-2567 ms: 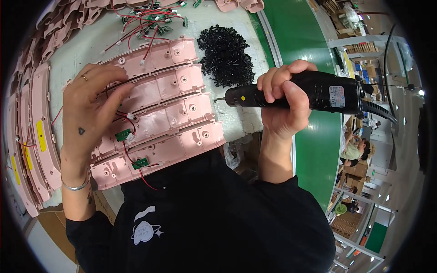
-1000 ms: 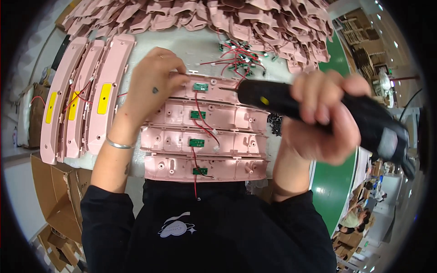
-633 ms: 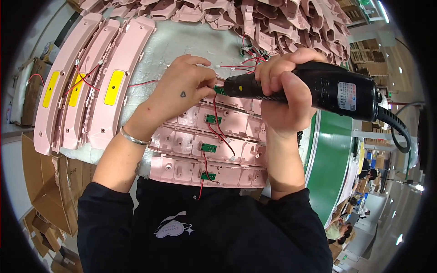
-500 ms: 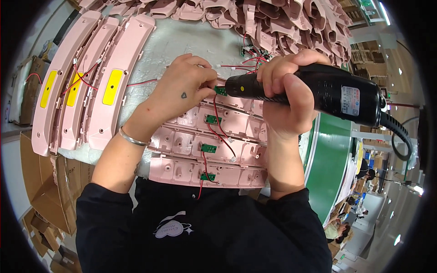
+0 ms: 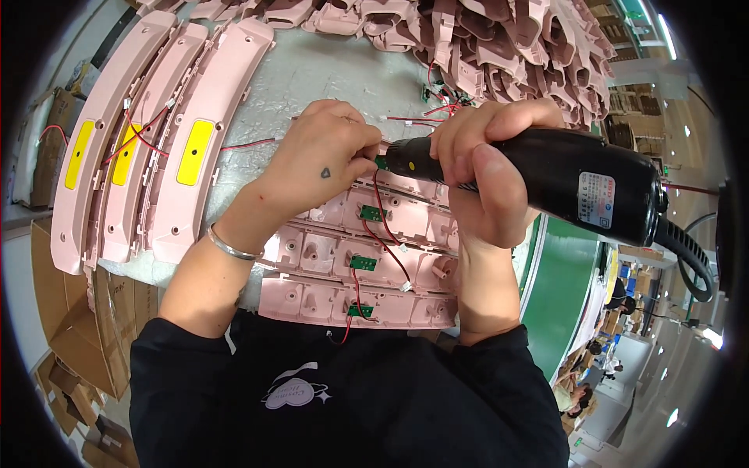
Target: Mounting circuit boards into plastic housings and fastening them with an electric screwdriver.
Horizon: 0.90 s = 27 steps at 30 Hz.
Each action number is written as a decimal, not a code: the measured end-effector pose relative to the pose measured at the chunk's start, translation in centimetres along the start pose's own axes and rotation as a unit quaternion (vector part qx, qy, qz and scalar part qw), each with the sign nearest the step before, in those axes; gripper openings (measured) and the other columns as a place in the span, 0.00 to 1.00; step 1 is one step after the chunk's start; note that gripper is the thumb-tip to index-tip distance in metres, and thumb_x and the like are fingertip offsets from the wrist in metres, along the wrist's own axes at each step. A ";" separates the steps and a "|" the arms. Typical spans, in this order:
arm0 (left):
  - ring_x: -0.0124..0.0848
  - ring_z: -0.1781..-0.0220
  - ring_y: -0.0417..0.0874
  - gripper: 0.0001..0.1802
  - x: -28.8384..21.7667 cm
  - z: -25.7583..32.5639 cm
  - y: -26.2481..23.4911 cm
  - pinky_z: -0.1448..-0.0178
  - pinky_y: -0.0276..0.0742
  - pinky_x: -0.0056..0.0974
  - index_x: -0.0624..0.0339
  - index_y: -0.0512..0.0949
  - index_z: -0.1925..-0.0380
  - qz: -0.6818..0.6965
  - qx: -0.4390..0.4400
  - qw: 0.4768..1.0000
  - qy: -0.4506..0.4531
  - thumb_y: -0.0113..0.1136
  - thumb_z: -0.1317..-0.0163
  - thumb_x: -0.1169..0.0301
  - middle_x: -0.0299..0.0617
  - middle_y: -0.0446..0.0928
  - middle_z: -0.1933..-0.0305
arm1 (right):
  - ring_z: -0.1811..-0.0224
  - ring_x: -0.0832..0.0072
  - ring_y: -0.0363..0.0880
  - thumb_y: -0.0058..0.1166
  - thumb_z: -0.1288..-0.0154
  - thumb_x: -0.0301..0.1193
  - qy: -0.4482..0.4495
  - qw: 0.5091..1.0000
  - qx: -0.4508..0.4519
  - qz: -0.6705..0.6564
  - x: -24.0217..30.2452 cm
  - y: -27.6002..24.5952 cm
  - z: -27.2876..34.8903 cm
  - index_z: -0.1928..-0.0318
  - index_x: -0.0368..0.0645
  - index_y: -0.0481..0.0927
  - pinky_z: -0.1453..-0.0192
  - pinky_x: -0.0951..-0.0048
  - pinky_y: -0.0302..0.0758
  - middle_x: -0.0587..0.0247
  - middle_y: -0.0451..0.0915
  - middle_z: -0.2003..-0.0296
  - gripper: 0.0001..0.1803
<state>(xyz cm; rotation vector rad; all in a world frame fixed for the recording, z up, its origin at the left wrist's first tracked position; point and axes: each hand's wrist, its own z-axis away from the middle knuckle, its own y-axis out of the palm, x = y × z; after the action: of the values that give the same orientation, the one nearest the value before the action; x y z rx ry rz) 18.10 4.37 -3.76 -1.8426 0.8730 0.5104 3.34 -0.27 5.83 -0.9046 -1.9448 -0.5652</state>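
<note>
In my right hand [image 5: 499, 171] is a black electric screwdriver [image 5: 616, 183], its fingers wrapped round the body and its nose pointing left. The tip lies over a small green circuit board [image 5: 381, 162] on the farthest pink plastic strip of the group before me, mostly covered by my hands. The fingers of my left hand [image 5: 328, 152] are pinched together at that board's left edge; what lies between them is hidden. Nearer to me, pink strips [image 5: 312, 249] lie side by side, each with a green board [image 5: 362, 263] and red and black wires [image 5: 388, 257].
Three long pink panels [image 5: 214, 109] with yellow labels lie at the left. A heap of pink parts [image 5: 484, 47] fills the far side. Loose wired boards [image 5: 445, 97] sit before the heap. The screwdriver's cable [image 5: 694, 269] curls down at the right, beyond a green surface [image 5: 562, 273].
The screwdriver's cable end has dipped slightly, its nose still at the same board. My left hand stays pinched there. The whole view has shifted a little.
</note>
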 end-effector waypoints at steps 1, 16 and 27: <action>0.40 0.59 0.78 0.09 0.0 0.0 0.1 0.45 0.68 0.44 0.61 0.78 0.77 0.001 -0.002 1.000 0.001 0.68 0.56 0.72 0.41 0.78 0.71 | 0.82 0.77 0.62 0.49 0.44 0.26 0.005 1.000 -0.002 -0.007 0.0 0.0 0.0 0.60 0.44 0.63 0.71 0.71 0.67 0.64 0.66 0.81 0.12; 0.32 0.59 0.81 0.06 -2.0 -0.1 -0.2 0.58 0.79 0.36 0.60 0.83 0.76 0.244 -0.100 0.962 -0.069 0.70 0.55 0.75 0.39 0.81 0.70 | 0.82 0.85 0.63 0.46 0.43 0.31 -0.134 0.984 0.060 -0.101 4.3 -1.6 -0.3 0.52 0.44 0.70 0.68 0.76 0.63 0.76 0.65 0.81 0.17; 0.31 0.61 0.83 0.07 -3.0 0.3 -0.2 0.58 0.79 0.33 0.62 0.83 0.76 0.340 -0.141 0.930 -0.019 0.71 0.58 0.78 0.39 0.83 0.69 | 0.81 0.85 0.69 0.53 0.48 0.27 -0.110 0.984 0.043 -0.133 7.0 -1.4 0.2 0.56 0.44 0.70 0.68 0.80 0.66 0.76 0.72 0.80 0.16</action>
<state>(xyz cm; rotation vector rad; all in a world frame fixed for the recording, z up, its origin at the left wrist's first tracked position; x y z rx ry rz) 16.33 5.64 -1.75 -1.7367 1.4806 1.1476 -0.17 1.57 11.71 -0.6799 -2.2936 -0.5461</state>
